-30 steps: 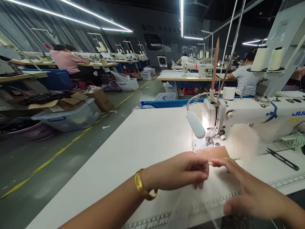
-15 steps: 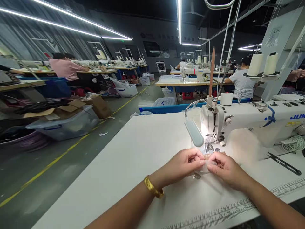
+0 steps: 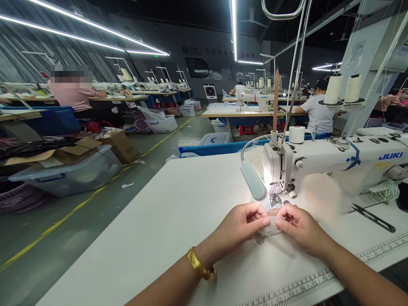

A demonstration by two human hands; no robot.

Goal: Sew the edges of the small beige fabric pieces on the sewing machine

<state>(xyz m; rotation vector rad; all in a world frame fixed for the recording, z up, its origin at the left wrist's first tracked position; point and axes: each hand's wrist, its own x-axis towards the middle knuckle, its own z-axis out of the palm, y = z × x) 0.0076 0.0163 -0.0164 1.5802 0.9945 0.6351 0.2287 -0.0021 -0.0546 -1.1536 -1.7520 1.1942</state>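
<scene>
Between my two hands a small sheer whitish piece (image 3: 272,228) is stretched, its kind unclear. My left hand (image 3: 242,224), with a gold bangle (image 3: 199,264) on the wrist, pinches its left side between thumb and fingers. The right side is pinched by my right hand (image 3: 298,226). A tan strip (image 3: 273,211) shows just beyond the piece, partly hidden by the fingers. Both hands are just in front of the presser foot (image 3: 274,200) of a white sewing machine (image 3: 321,157). Under the left fingertips, a small round metal-like object (image 3: 259,239) lies on the table.
Black thread snips (image 3: 374,217) lie right of my right hand. A printed ruler (image 3: 306,285) runs along the front of the white table (image 3: 159,238). A grey-green lamp head (image 3: 253,180) hangs left of the needle. Plastic bins (image 3: 76,174) and other people at machines are beyond.
The camera view has shifted slightly. My hands are a little farther apart, and more of the sheer piece and the tan strip shows between them. Both pinches stay closed.
</scene>
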